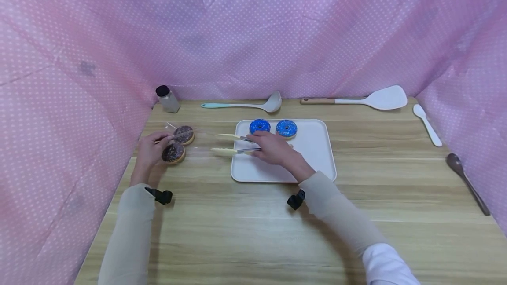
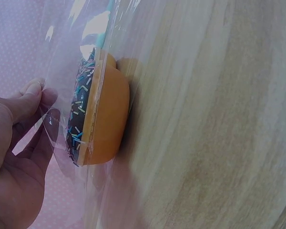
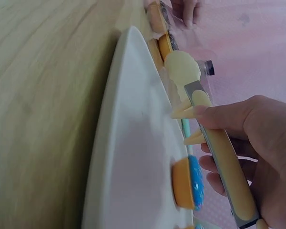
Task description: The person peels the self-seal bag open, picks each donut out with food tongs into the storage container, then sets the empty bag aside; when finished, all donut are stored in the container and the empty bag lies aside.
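- With the left hand (image 1: 148, 151) I pinch the edge of a clear plastic bag (image 2: 62, 62) between thumb and fingers.
- Two chocolate doughnuts (image 1: 173, 153) with sprinkles lie just right of that hand, seen through the bag; I cannot tell how far inside it they are.
- My right hand (image 1: 273, 147) grasps yellow-and-metal tongs (image 3: 224, 164), their arms parted and tips pointing toward the left hand.
- The white tray (image 1: 313, 157) sits beneath and around the right hand, holding two blue doughnuts (image 1: 286, 129) just beyond it.
- A black-capped bottle (image 1: 169, 102) stands beyond the left hand; I cannot make out what it contains.
- The tongs cross above the tray's left rim; bare wooden tabletop (image 1: 229, 228) spreads between both forearms and right of the tray.
- Beyond the hands, a ladle (image 1: 272, 102) and a spatula (image 1: 386, 98) lie near the pink curtain (image 1: 253, 30).
- A white spoon (image 1: 428, 125) and a brown spoon (image 1: 467, 184) lie well right of the right hand.
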Action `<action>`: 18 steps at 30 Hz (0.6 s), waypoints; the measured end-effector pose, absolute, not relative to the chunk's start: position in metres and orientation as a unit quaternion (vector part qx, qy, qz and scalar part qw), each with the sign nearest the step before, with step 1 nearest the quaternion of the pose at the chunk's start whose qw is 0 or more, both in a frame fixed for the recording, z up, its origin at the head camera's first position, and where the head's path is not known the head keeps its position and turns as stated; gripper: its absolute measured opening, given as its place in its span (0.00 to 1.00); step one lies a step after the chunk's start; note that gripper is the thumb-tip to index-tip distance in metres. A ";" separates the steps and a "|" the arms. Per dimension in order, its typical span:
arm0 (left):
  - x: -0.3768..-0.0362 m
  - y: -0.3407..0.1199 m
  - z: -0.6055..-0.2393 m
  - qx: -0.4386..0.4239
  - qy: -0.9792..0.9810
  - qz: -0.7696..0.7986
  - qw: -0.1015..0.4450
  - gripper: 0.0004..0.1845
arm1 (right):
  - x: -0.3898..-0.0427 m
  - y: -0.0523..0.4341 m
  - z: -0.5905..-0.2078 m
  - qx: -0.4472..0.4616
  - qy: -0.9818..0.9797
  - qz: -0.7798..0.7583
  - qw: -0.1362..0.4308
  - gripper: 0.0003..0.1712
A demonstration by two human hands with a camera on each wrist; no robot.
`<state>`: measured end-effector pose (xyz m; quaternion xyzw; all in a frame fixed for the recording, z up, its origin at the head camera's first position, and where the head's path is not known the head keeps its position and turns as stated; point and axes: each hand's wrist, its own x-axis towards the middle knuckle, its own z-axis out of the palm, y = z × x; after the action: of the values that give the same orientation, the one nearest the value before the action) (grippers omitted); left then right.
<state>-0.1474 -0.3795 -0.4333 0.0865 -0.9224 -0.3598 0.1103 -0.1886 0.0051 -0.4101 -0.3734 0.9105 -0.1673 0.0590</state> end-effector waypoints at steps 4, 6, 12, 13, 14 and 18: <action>-0.147 -0.380 -0.433 0.085 -0.921 -0.366 0.105 0.16 | -0.188 -0.009 -0.413 -0.370 0.913 -0.162 0.064 0.30; -0.147 -0.380 -0.433 0.082 -0.922 -0.364 0.106 0.15 | -0.187 -0.016 -0.413 -0.367 0.914 -0.160 0.067 0.30; -0.147 -0.378 -0.431 0.079 -0.924 -0.359 0.109 0.15 | -0.182 -0.039 -0.412 -0.354 0.920 -0.149 0.072 0.31; -0.147 -0.378 -0.431 0.079 -0.924 -0.358 0.109 0.15 | -0.181 -0.042 -0.412 -0.352 0.922 -0.145 0.073 0.31; -0.147 -0.377 -0.431 0.079 -0.924 -0.359 0.110 0.15 | -0.180 -0.046 -0.412 -0.350 0.923 -0.142 0.074 0.31; -0.147 -0.376 -0.430 0.077 -0.923 -0.361 0.108 0.15 | -0.178 -0.058 -0.412 -0.345 0.927 -0.130 0.063 0.31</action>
<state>-0.1474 -0.3764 -0.4303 0.0770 -0.9230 -0.3613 0.1082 -0.1780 -0.0578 -0.4119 -0.3450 0.9275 -0.1297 0.0630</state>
